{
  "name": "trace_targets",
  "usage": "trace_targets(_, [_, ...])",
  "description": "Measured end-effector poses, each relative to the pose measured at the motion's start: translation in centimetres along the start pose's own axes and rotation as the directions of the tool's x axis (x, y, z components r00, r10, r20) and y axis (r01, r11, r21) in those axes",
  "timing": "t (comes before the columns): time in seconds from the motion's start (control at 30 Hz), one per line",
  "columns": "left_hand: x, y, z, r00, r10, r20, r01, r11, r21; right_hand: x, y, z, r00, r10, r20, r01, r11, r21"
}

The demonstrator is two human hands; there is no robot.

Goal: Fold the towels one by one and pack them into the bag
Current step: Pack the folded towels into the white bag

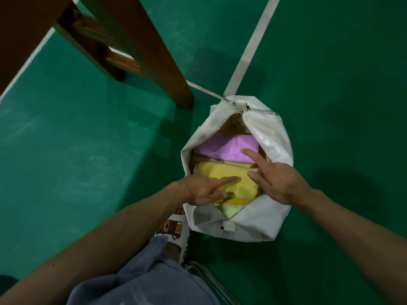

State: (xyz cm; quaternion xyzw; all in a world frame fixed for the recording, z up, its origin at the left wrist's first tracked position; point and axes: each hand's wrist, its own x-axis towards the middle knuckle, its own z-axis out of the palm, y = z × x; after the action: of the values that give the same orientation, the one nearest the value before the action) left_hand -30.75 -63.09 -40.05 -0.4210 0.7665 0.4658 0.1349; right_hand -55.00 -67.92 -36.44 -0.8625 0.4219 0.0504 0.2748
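Observation:
A white bag (271,219) lies unzipped on the green floor, its mouth wide. Inside lie folded towels: a pink one (226,148) at the far end, a yellow one (224,172) in the middle and a pale green one (231,211) at the near end. My left hand (204,191) rests on the yellow towel with the forefinger stretched out over it. My right hand (275,179) reaches in from the right, fingers straight, the forefinger touching the pink towel and the thumb over the yellow one.
A wooden table leg (154,49) and crossbars stand just left of and behind the bag. The bag's white strap (253,45) runs away across the floor. My knee in blue jeans (141,280), a sandalled foot (174,236) and a metal chair frame (207,276) sit near the bag's front.

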Motion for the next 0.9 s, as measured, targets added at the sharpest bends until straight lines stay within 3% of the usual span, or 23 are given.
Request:
trace_targets(0.13, [0.4, 1.3, 0.2, 1.000, -0.020, 0.017, 0.018, 0.994, 0.108, -0.2, -0.8, 0.6, 0.999, 0.021, -0.036, -0.028, 0.978, -0.206])
trace_targets(0.23, [0.1, 1.1, 0.7, 0.996, -0.041, -0.073, 0.049, 0.993, 0.111, -0.4, -2.3, 0.7, 0.999, 0.032, -0.028, -0.040, 0.948, -0.317])
trace_targets(0.33, [0.1, 0.9, 1.2, 0.984, -0.058, -0.166, 0.068, 0.996, 0.054, -0.7, -3.8, 1.0, 0.978, 0.150, 0.147, -0.129, 0.981, -0.147])
trace_targets(0.4, [0.2, 1.2, 1.4, 0.974, -0.047, -0.223, 0.077, 0.989, 0.130, -0.8, -4.7, 1.1, 0.956, 0.211, 0.204, -0.203, 0.977, -0.060])
trace_targets(0.5, [0.2, 1.2, 1.3, 0.960, -0.071, -0.272, 0.156, 0.940, 0.305, -1.5, -5.2, 1.3, 0.950, 0.230, 0.209, -0.222, 0.973, -0.060])
trace_targets(0.57, [0.0, 0.7, 0.8, 0.946, -0.105, -0.306, 0.206, 0.924, 0.321, -1.8, -5.5, 1.4, 0.944, 0.238, 0.229, -0.220, 0.970, -0.100])
trace_targets(0.63, [-0.4, 0.8, 0.1, 0.942, -0.062, -0.331, 0.165, 0.942, 0.292, -2.1, -5.8, 1.3, 0.934, 0.264, 0.240, -0.241, 0.963, -0.123])
trace_targets(0.8, [-2.9, 2.6, -0.4, 0.899, 0.218, -0.380, -0.085, 0.938, 0.337, -3.4, -7.1, 0.8, 0.923, 0.277, 0.269, -0.236, 0.956, -0.175])
trace_targets(0.9, [-4.0, 2.7, -0.5, 0.891, 0.256, -0.376, -0.110, 0.923, 0.368, -4.2, -8.0, 0.9, 0.930, 0.260, 0.258, -0.208, 0.955, -0.213])
